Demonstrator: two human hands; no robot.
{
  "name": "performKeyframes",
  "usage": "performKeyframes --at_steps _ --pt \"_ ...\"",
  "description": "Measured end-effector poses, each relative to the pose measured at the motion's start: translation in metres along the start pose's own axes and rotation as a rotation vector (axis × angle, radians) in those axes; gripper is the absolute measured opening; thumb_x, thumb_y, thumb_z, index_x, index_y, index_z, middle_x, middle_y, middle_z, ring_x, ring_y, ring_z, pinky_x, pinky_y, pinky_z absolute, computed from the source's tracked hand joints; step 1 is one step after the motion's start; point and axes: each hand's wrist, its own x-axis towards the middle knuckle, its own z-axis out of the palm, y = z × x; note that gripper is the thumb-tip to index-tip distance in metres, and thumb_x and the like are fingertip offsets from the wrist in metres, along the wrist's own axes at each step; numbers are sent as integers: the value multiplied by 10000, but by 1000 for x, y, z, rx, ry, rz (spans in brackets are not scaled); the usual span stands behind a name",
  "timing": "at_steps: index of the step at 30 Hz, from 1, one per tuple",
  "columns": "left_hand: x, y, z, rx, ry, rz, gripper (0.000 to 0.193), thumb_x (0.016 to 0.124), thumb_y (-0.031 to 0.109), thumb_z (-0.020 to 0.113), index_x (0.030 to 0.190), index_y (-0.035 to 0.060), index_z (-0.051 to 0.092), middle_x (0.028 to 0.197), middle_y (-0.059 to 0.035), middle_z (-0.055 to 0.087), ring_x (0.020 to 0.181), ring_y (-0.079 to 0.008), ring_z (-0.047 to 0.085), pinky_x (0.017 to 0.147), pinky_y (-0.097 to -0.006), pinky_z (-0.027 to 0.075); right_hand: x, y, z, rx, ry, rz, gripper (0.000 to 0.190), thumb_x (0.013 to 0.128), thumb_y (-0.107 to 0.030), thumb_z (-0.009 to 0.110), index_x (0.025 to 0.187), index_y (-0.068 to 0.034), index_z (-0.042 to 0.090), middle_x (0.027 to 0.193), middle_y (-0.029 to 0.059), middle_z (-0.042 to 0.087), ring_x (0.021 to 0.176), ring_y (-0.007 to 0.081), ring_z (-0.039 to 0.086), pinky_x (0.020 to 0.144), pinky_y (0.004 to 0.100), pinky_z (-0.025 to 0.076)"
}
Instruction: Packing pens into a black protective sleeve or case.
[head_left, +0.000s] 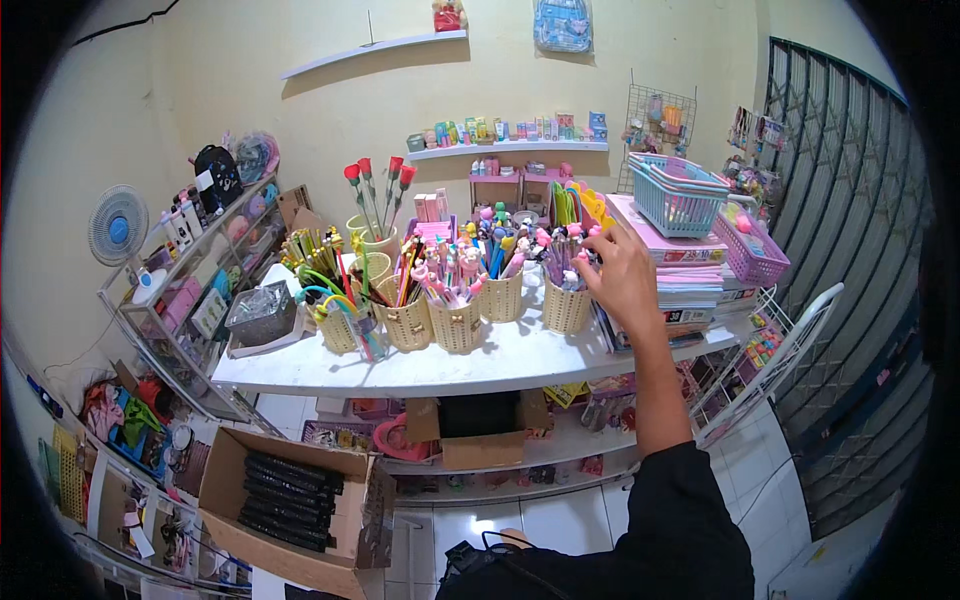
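My right hand (622, 271) reaches over the rightmost cream woven-pattern cup (567, 308), with thumb and fingers curled at the tops of pens with animal-figure toppers (559, 251). Whether the fingertips grip a pen is too small to tell. My left hand is out of view; a small patch of skin low in the picture cannot be made out. Beside that cup stands another cream cup (501, 298) with blue pens and figure toppers. Further left are a cup (455, 330) of pink-topped pens and a cup (407, 322) of pencils. All stand on a white table (495, 364).
Stacked books (686, 289) stand right of the cups, with a blue plastic basket (671, 196) on top. A grey basket (261, 315) sits at the table's left end. An open cardboard box (367, 517) with black wrapped packs stands near me. A folding metal gate (840, 247) lines the right.
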Motion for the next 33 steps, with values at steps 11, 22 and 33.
performKeyframes --at_steps 11,22,33 --pt "29 71 -60 -364 302 8 586 982 230 447 1433 -66 219 1471 -300 222 1371 -409 234 1127 -445 212 40 0 -26 337 111 59 170 833 -101 625 973 -19 675 897 160 648 818 294 631 731 371 490" --pt "31 181 -137 -839 202 387 322 923 103 493 1214 -25 541 1190 -157 565 1099 -227 535 937 -349 412 17 -141 -42 1183 -169 -224 220 897 -31 570 1105 8 633 973 88 641 891 134 593 763 254 472" --pt "-17 220 -170 -1087 -357 248 207 870 37 627 1070 -8 649 974 -86 646 834 -128 636 712 -241 523 -176 -363 62 1654 -1089 -369 231 905 -106 593 1102 5 640 906 80 618 806 128 624 690 256 500"
